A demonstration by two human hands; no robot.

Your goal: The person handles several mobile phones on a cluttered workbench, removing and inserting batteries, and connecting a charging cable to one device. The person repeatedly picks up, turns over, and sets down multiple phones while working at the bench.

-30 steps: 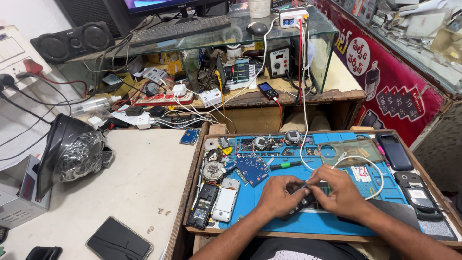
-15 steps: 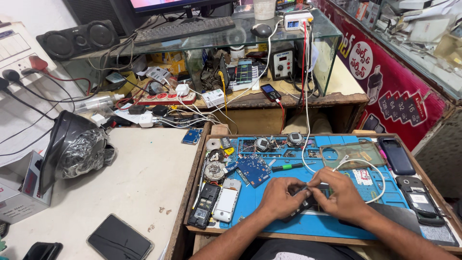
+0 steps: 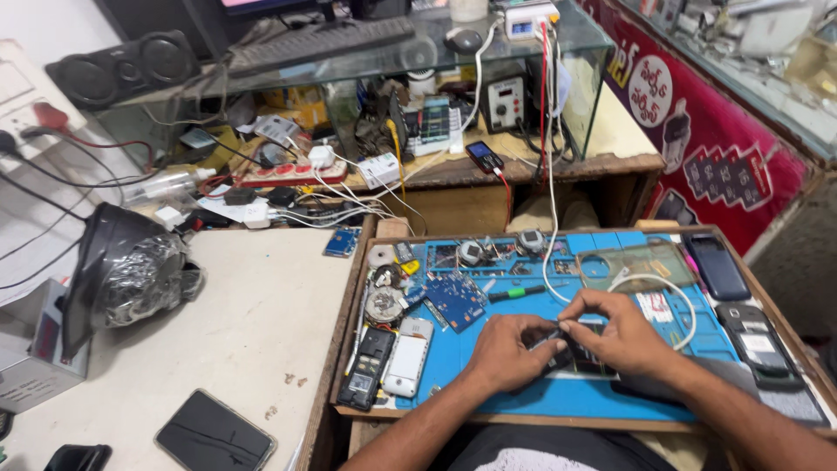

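Small dark phone part sits on blue work mat, pinched btwn both hands. Left hand curls round its left end, right hand grips it w/ fingertips from above. Green-handled screwdriver lies just beyond, white cable loops near right hand

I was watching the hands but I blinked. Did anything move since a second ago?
Hardly anything. The left hand and right hand stay pressed together over the small dark gadget on the blue rubber work mat, fingers shifting only slightly. Only the view drifted a little. The black phone on the pale table lies where it was.
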